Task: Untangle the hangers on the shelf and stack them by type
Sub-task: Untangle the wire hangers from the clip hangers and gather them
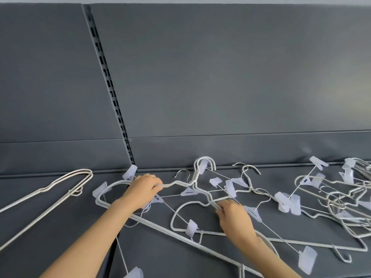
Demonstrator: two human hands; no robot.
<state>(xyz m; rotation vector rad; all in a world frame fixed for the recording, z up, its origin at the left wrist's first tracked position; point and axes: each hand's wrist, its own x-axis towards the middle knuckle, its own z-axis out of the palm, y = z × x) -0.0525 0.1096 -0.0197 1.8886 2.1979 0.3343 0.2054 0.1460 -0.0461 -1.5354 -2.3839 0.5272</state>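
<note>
Fingers (157, 185) of left hand (143, 190) curled round white hanger (174, 184); right hand (234, 219) fingers pinching tangled hanger wires (213, 203).

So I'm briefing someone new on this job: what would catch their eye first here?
The tangle of hangers, white wire with pale clips, sprawls across the middle and right of the grey shelf. Both hands are in it: the left hand grips a hanger's shoulder, and the right hand pinches wires near the centre. At far left, a few plain hangers lie apart.
</note>
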